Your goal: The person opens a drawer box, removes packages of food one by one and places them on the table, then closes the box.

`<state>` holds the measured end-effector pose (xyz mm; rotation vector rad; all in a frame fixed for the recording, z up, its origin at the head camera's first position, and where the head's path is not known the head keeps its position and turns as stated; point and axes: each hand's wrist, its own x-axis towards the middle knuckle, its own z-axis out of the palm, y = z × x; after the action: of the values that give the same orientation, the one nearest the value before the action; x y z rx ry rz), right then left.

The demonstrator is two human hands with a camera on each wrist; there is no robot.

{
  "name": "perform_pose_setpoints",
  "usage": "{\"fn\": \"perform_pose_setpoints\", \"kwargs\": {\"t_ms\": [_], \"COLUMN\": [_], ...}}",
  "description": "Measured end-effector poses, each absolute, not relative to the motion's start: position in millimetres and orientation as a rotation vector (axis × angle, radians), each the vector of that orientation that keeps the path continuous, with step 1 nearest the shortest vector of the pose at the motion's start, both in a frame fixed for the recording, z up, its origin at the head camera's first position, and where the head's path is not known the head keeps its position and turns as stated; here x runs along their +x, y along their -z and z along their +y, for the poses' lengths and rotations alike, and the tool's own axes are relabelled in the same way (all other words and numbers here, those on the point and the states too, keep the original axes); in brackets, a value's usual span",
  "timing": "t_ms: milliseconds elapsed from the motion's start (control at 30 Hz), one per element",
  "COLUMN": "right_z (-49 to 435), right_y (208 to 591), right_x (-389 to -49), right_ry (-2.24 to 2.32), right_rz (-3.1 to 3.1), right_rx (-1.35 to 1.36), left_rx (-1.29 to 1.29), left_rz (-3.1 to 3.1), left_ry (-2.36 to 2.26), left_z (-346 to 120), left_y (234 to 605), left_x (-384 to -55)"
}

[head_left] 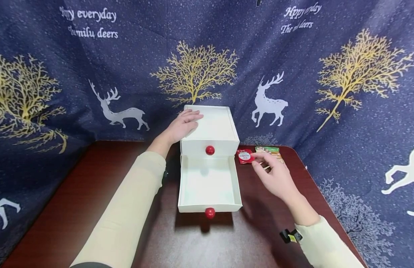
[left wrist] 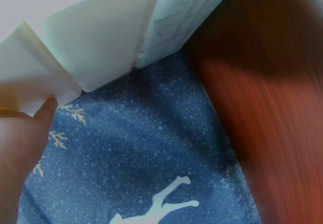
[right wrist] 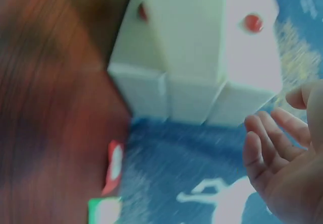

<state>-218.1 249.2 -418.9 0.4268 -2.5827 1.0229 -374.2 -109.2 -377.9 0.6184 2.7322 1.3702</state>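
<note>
Currently, your left hand (head_left: 183, 126) rests straight-fingered atop the white drawer cabinet (head_left: 215, 124), gripping nothing; your right hand (head_left: 275, 176) hovers empty, fingers loosely parted, near the red packet (head_left: 244, 156) right of the cabinet. Swinging low, it could knock the cabinet's pulled-out middle drawer (head_left: 208, 182).

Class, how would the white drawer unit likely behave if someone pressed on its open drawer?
The white drawer unit might tip forward, since the open drawer juts well out in front. It looks thin-walled, so it is probably light and could flex. The left hand on top may help steady it.
</note>
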Motion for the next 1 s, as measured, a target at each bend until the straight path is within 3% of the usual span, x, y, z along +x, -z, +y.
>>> {"fn": "perform_pose_setpoints", "kwargs": {"t_ms": [300, 533, 733, 1000], "right_z": [210.6, 187.9, 176.8, 172.8], "right_y": [404.1, 412.1, 431.4, 460.8], "right_x": [-166.2, -135.8, -127.0, -130.8], "right_ry": [-1.272, -1.329, -1.157, -1.176], "right_rz": [-2.646, -2.595, -2.623, -2.772], "right_rx": [0.703, 1.107, 1.366, 1.378], "left_rx": [0.638, 0.629, 0.634, 0.635], "left_rz": [2.754, 2.758, 2.762, 2.756], "left_ry": [-1.358, -1.357, -1.358, -1.372], "left_z": [-108.3, -107.3, -107.5, -106.8], "left_y": [377.5, 378.0, 377.6, 378.2], "left_x": [-373.3, -373.2, -371.8, -371.9]}}
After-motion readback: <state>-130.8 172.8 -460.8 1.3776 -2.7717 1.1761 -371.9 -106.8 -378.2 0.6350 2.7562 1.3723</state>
